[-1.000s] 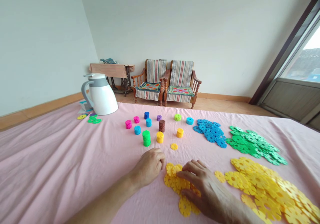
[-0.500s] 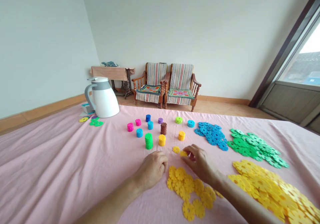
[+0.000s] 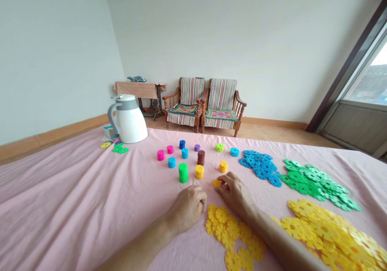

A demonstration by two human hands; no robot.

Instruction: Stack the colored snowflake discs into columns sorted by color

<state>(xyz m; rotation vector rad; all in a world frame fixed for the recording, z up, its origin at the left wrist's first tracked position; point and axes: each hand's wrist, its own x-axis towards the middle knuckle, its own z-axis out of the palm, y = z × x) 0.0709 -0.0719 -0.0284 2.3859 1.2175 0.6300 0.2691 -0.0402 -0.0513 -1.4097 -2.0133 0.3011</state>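
My right hand [image 3: 236, 192] reaches forward with its fingertips pinched on a yellow flower-shaped disc [image 3: 216, 183] lying flat on the pink tablecloth [image 3: 75, 198]. My left hand [image 3: 188, 208] rests on the cloth as a loose fist, just left of a small cluster of yellow discs [image 3: 231, 232]. Short stacks of discs stand beyond: a green stack [image 3: 183, 172], a yellow stack [image 3: 198, 171], a second yellow stack [image 3: 223, 166] and a brown stack [image 3: 201, 157].
Piles of blue discs [image 3: 261, 166], green discs [image 3: 317, 182] and yellow discs [image 3: 335, 232] lie to the right. A white jug [image 3: 130, 118] stands at the far left with a few loose discs [image 3: 116, 147]. Two wooden armchairs [image 3: 205, 106] stand by the wall.
My right hand left the small yellow cluster with one disc and moved forward to the lone yellow disc on the cloth. My left hand stayed put; the view shifted slightly.
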